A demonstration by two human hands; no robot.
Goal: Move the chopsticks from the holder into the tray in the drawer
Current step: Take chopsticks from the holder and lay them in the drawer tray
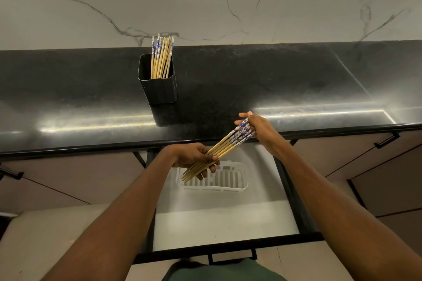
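A bundle of several wooden chopsticks [225,143] with blue-and-white patterned tops hangs slanted above the open drawer. My left hand [194,155] grips its thin lower ends. My right hand [258,128] holds the patterned upper ends with the fingers spread. Below the bundle a white slotted tray [228,180] lies in the white-lined drawer [223,221]; nothing is visible inside the tray. On the counter a black rectangular holder [159,89] stands upright with several more chopsticks [161,57] leaning in it.
The black polished counter [285,89] runs across the view with a marble wall behind it. The drawer's black front rail [228,248] and handle lie near my body. Closed cabinet fronts with black handles [387,140] flank the drawer.
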